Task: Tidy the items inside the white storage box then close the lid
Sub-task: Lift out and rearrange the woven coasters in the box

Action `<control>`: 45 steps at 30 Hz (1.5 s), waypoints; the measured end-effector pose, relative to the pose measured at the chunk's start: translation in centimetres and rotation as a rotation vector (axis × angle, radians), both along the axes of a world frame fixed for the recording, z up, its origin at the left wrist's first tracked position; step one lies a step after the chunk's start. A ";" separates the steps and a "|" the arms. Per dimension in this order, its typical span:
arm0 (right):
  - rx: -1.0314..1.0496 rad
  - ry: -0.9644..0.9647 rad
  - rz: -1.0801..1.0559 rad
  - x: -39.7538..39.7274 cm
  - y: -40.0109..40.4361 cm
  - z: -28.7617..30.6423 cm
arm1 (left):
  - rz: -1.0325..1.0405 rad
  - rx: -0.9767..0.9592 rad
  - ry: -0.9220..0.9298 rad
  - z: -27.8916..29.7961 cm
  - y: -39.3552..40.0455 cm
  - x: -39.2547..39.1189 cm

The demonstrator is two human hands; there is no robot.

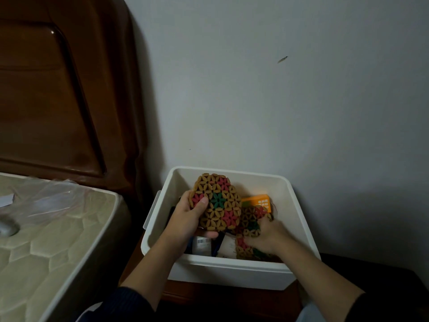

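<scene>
Currently sorting: left hand [189, 214] grips one beaded mat [217, 203] upright above the white storage box [229, 270], right hand [267, 235] clutches another mat [251, 219] inside; next, lay both flat.

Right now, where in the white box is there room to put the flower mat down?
The back of the white box looks barest, between its far wall and the orange packet. The front is crowded: the left hand holds one flower mat, the right hand grips another mat, over a barcoded packet.
</scene>
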State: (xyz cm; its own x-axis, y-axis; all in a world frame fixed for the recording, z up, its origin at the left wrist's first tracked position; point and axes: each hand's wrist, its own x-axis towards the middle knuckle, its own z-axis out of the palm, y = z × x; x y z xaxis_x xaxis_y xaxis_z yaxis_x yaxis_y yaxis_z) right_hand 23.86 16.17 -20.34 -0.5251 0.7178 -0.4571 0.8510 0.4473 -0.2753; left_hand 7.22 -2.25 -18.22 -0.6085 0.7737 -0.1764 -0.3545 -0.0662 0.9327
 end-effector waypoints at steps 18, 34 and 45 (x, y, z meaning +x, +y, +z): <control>-0.139 -0.337 0.108 -1.4 -0.4 -0.8 | 0.014 -0.012 0.005 -0.1 -0.2 0.0; -0.016 0.350 -0.008 1.9 1.7 2.3 | 0.049 -0.006 0.005 0.3 -0.4 0.2; -0.693 1.188 -0.385 3.6 -0.9 4.6 | 0.129 -0.005 0.004 0.2 -0.3 0.1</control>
